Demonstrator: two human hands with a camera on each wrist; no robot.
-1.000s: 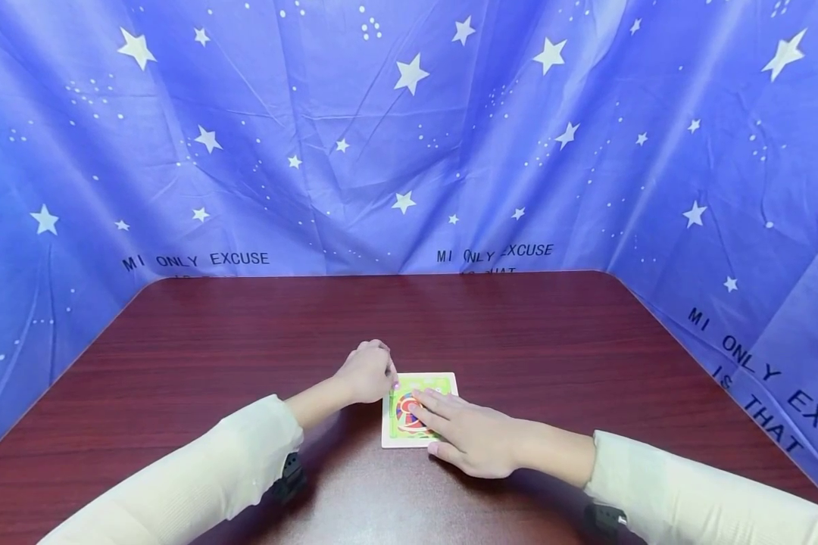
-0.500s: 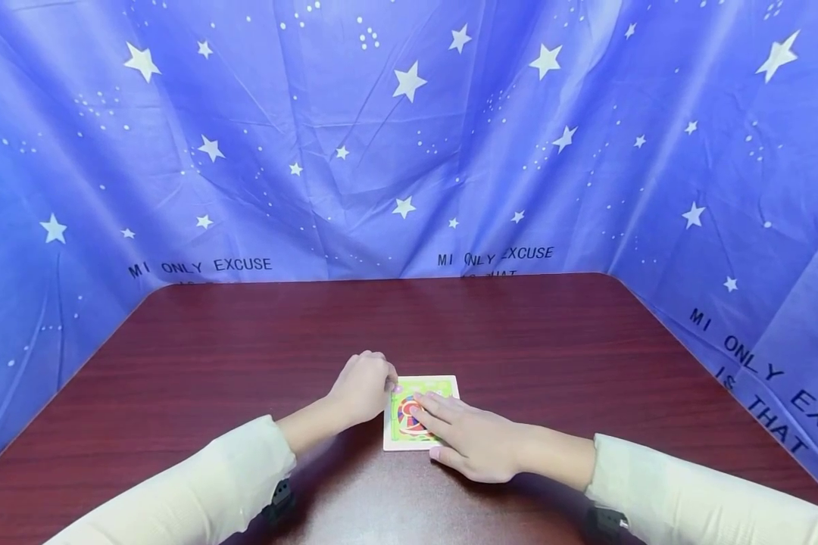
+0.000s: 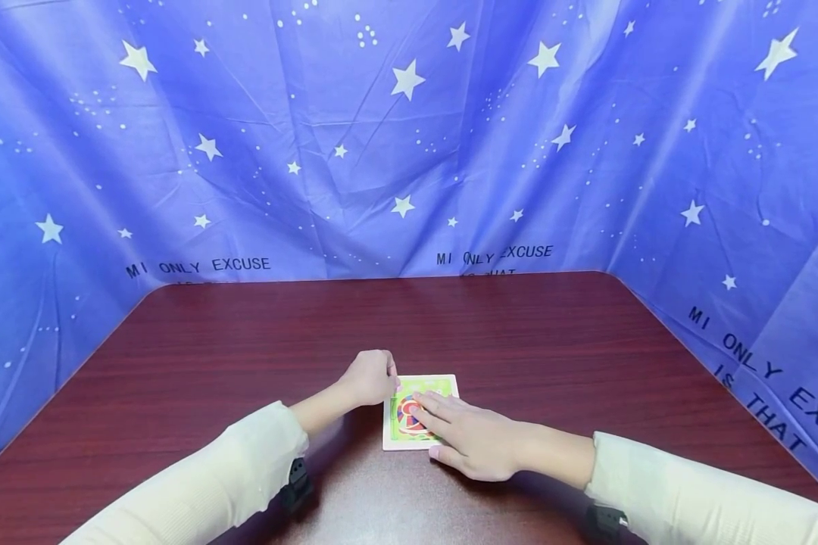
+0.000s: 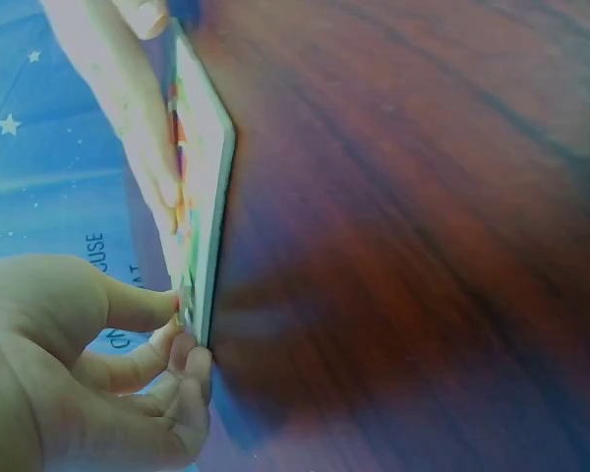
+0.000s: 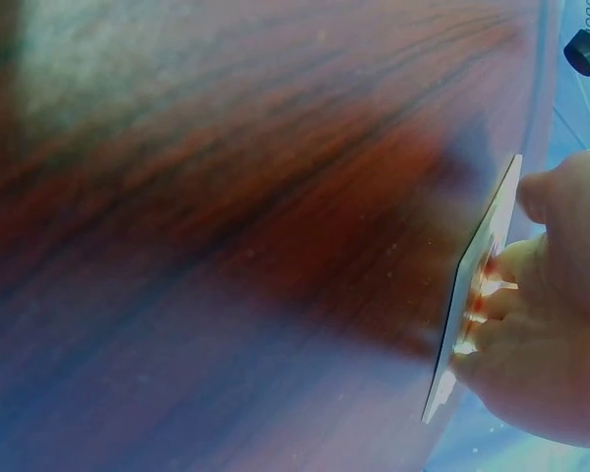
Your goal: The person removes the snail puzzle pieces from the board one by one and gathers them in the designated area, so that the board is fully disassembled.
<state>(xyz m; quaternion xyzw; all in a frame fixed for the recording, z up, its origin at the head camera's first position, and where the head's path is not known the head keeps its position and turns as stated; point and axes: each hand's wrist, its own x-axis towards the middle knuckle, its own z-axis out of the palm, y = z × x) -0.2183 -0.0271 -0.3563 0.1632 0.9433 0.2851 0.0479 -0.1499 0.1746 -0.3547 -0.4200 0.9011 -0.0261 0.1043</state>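
Observation:
A square picture board [image 3: 417, 439], which looks like a flat puzzle, lies on the table with a pale border and a green field around a red and multicoloured round figure. My left hand [image 3: 369, 378] is at its far left corner, fingers curled and fingertips pinching there; in the left wrist view, fingertips [image 4: 189, 354] meet the corner on its face and edge. My right hand [image 3: 480, 439] lies flat over the board's right part, fingers straight and spread, covering some of the picture. In the right wrist view the board [image 5: 472, 285] shows nearly edge-on under those fingers.
The dark red wood-grain table [image 3: 279, 325] extends around the board. A blue curtain [image 3: 354, 98] with white stars and black lettering hangs along its back and sides. Black wrist devices [image 3: 298, 484] sit below the pale sleeves [image 3: 198, 477].
The left hand shifts slightly at the board's corner, its wrist and sleeve turning a little. The right hand stays on the board, which keeps its place; the head view tilts slightly.

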